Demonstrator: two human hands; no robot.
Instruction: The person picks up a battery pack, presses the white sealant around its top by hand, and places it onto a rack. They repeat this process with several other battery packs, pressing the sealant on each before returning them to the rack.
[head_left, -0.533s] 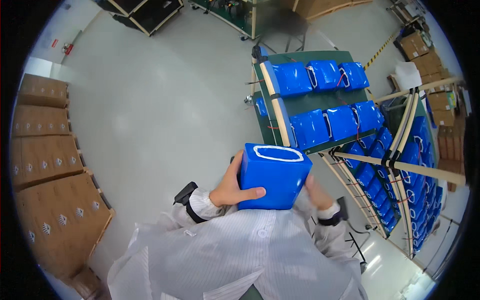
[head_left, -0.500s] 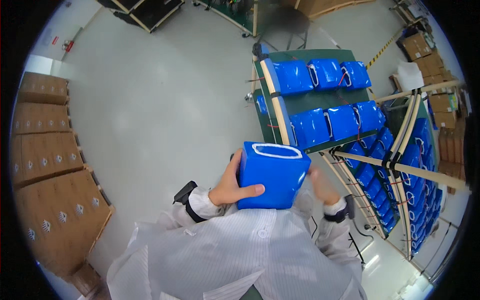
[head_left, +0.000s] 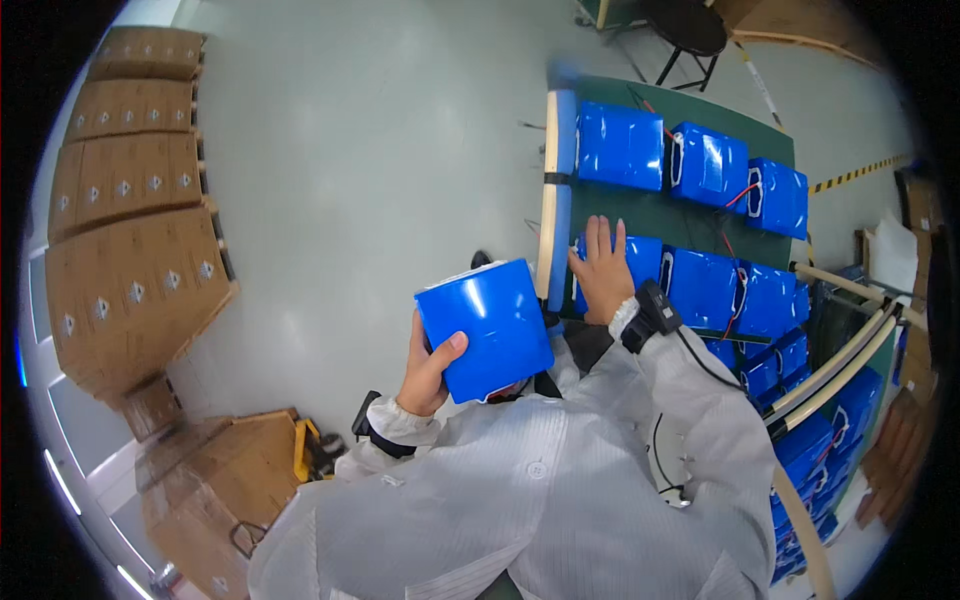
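Note:
My left hand [head_left: 428, 368] grips a blue shrink-wrapped battery pack [head_left: 485, 327] from below, holding it against my chest. My right hand [head_left: 601, 270] lies flat, fingers spread, on another blue pack [head_left: 638, 262] on the middle level of a tilted rack [head_left: 556, 190] with green shelves. A black device is strapped to my right wrist, with a cable running down my white sleeve. Three more blue packs [head_left: 700, 163] with red and black leads sit on the top shelf.
Lower shelves to the right hold several more blue packs [head_left: 810, 450]. Stacks of brown cardboard boxes [head_left: 130, 240] stand on a pallet at the left. A yellow pallet jack [head_left: 305, 450] sits below them. Grey floor lies between. A black stool [head_left: 690, 25] stands beyond the rack.
My right hand has let go of the held pack and reached onto a pack on the rack. The left hand alone now holds the pack, lower and to the left.

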